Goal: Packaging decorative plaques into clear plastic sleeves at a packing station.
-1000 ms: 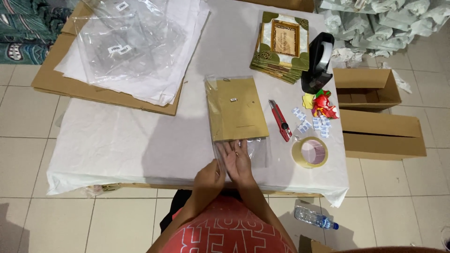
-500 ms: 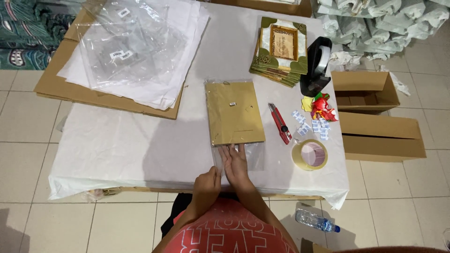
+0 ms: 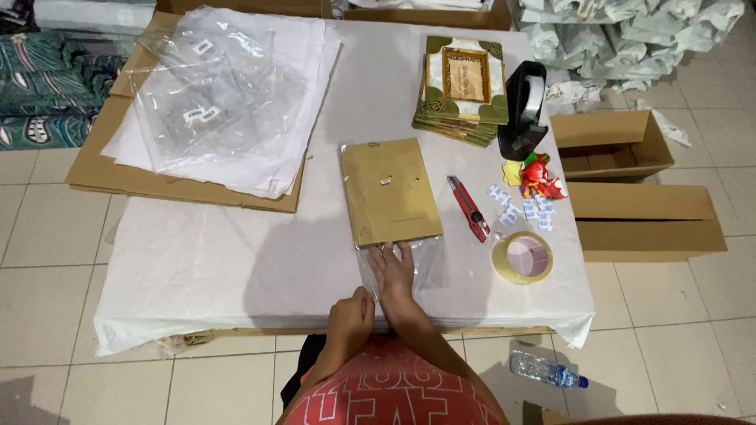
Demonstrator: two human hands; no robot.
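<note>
Hands at near edge of worktop (image 3: 197, 260): right hand (image 3: 394, 271) open, fingers flat on loose end of clear plastic sleeve (image 3: 405, 267); left hand (image 3: 350, 311) loosely curled, pinching sleeve's near corner. Brown frame back (image 3: 390, 193) inside sleeve, lying just beyond right hand, long axis running away. Farther right: red cutter (image 3: 470, 211), tape roll (image 3: 521, 257). Beyond: stacked frames (image 3: 462, 90), plastic bags (image 3: 224, 94).
</note>
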